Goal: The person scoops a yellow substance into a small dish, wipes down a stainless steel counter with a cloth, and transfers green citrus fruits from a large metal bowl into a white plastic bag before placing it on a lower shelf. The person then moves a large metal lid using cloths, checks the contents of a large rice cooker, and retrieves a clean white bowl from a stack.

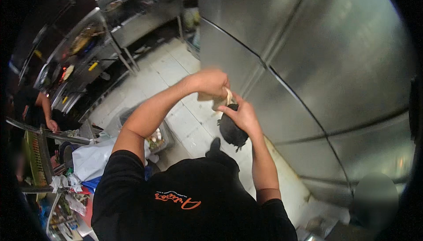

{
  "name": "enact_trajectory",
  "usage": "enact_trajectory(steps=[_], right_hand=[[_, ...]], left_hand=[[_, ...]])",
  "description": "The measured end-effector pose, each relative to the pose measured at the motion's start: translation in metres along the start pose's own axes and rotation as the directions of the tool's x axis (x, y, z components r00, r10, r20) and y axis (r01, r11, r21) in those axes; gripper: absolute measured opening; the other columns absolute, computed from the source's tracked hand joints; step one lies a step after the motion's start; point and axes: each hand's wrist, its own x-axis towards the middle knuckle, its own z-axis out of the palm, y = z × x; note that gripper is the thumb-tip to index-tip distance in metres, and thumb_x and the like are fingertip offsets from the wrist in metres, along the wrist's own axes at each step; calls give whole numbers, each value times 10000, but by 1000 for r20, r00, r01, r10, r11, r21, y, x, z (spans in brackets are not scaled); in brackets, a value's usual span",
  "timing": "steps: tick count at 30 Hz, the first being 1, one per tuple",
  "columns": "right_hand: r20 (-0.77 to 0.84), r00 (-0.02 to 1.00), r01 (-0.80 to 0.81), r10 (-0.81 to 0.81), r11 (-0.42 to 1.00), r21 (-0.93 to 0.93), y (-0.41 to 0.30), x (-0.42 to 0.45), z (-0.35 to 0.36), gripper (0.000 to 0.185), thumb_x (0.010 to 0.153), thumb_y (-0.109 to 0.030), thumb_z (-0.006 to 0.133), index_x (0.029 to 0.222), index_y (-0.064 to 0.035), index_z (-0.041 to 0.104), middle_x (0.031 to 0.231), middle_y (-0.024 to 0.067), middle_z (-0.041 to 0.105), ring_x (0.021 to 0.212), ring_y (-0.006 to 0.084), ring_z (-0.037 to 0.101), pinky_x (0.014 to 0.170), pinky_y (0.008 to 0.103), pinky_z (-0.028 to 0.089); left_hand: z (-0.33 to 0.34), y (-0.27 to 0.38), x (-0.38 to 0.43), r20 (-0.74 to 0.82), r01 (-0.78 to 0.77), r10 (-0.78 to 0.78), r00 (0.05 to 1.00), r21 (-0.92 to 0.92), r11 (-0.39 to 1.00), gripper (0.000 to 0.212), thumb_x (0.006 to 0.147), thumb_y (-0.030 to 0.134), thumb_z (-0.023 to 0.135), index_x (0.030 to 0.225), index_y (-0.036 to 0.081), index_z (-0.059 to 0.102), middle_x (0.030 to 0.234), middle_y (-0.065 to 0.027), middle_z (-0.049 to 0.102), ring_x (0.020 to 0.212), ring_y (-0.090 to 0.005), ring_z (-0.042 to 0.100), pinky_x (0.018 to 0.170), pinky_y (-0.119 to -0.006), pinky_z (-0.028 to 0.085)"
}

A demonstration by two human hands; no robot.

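Note:
In front of my chest my left hand (213, 82) is closed on the upper end of a pale, twisted strip (228, 96); motion blurs this hand. Just below it, my right hand (244, 117) grips the top of a rounded black bundle (230, 130) between thumb and fingers. The pale strip runs down to that bundle. Its lower edge looks ragged, and the picture does not settle what the bundle is. Both are held above the floor, close to a large stainless-steel cabinet (297, 76). A dark shoe (215, 143) shows below.
White floor tiles (188, 119) extend ahead. A plastic bin (168, 138) with food scraps stands at left, near a cluttered metal rack (46, 188) and a white bag (92, 158). Farther left, another person's arm (46, 109) is near a cooking line (79, 49). A steel table (145, 26) stands beyond.

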Motion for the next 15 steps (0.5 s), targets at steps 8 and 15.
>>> enact_trajectory(steps=[8, 15], right_hand=[[220, 922, 361, -320, 914, -186, -48, 222, 30, 219, 844, -282, 651, 961, -107, 711, 743, 190, 675, 696, 397, 659, 656, 491, 522], [354, 795, 595, -493, 750, -290, -104, 393, 98, 201, 859, -235, 593, 874, -51, 672, 749, 213, 671, 704, 404, 664, 672, 515, 531]], left_hand=[[-109, -136, -22, 205, 547, -513, 834, -180, 818, 281, 770, 308, 724, 800, 34, 674, 745, -159, 660, 708, -338, 645, 635, -417, 490], [-42, -324, -39, -338, 248, -529, 778, -608, 754, 252, 788, 92, 695, 945, 2, 520, 896, -169, 605, 892, -263, 624, 774, -381, 485]])
